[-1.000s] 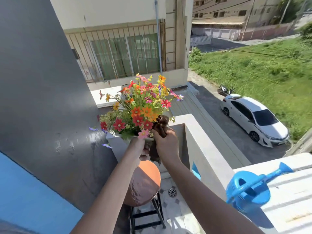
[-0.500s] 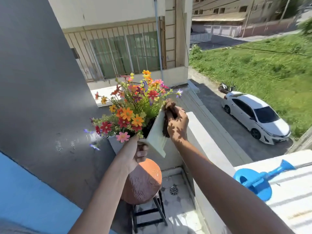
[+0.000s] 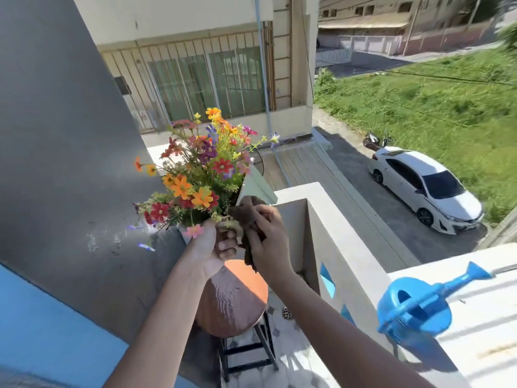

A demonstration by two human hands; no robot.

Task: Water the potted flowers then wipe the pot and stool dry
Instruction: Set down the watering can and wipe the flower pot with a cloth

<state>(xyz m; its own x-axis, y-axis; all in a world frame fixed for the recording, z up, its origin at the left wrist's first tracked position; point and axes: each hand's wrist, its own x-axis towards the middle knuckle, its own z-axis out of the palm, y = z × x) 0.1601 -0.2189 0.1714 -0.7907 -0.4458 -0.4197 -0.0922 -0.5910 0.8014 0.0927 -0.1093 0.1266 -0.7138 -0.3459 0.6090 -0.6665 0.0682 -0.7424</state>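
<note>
The person holds the pale, square-sided pot of bright mixed flowers [image 3: 253, 189] up in the air, tilted, well above the round terracotta-coloured stool top on black metal legs [image 3: 235, 301]. The left hand [image 3: 209, 247] is wrapped around the lower part of the pot, fingers curled tight on it. The right hand [image 3: 270, 236] is closed on a crumpled dark brown cloth [image 3: 246, 211] and presses it against the pot's near wall, just beside the left hand.

The blue plastic watering can [image 3: 416, 306] lies set aside on the white ledge at the right, well apart from both hands, so the watering looks finished, though I cannot see wet soil to prove it. The work in hand is drying the pot, and it seems to be partway through: one wall is under the cloth, the others I cannot judge. Whether the stool top is wet or dry is not clear from here; part of it lies in sun. By my reckoning what remains is finishing the pot, wiping the stool, and setting the pot back down on it.
</note>
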